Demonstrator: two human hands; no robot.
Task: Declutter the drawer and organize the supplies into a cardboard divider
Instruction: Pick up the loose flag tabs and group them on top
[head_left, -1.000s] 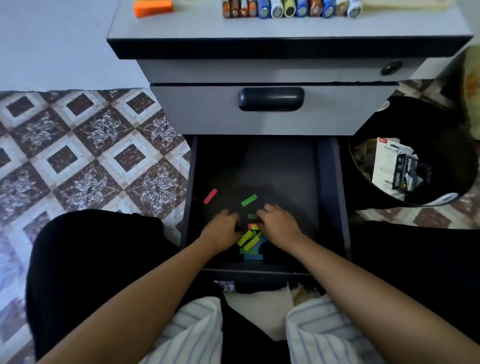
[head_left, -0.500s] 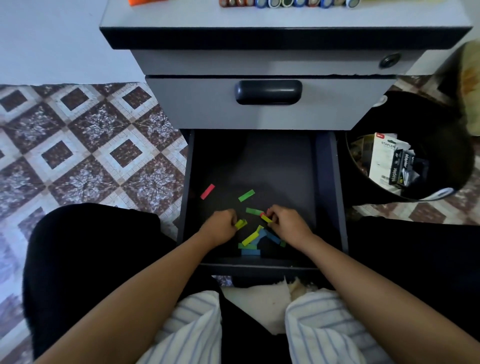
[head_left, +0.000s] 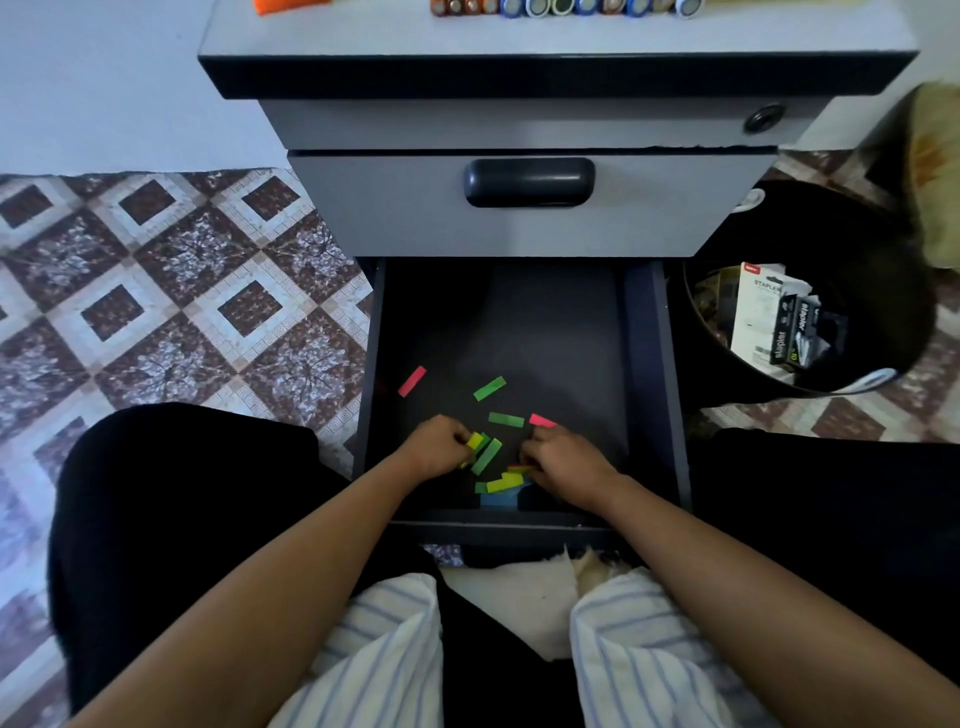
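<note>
**A:** Position of the hands?

**B:** Both are inside the open drawer (head_left: 652, 364), near its front edge. The left hand (head_left: 434, 450) has its fingers curled, pinching a yellow strip (head_left: 475, 440) with green ones bunched against it. The right hand (head_left: 565, 460) has its fingers bent down into the small heap (head_left: 502, 485) at the front edge. I cannot tell whether it pinches a strip or only presses on it.

**A:** The loose ones?

**B:** There is a red strip (head_left: 412, 381) by the drawer's left wall. Two green strips (head_left: 489, 388) lie mid-floor, and a pink one (head_left: 542, 420) is just beyond the right knuckles. No cardboard divider is in view.

**A:** Risks?

**B:** The strips are thin, light and flat on a dark floor.
- A hurried pinch would likely crease them or lift several stuck together.
- The bunch in the left hand looks untidy, so reaching for more may let some slip back.
- The red strip by the wall is easy to overlook.
- The waste bin (head_left: 872, 249) stands open right of the drawer, and a careless transfer could drop supplies among the stapler packaging (head_left: 763, 317).
</note>
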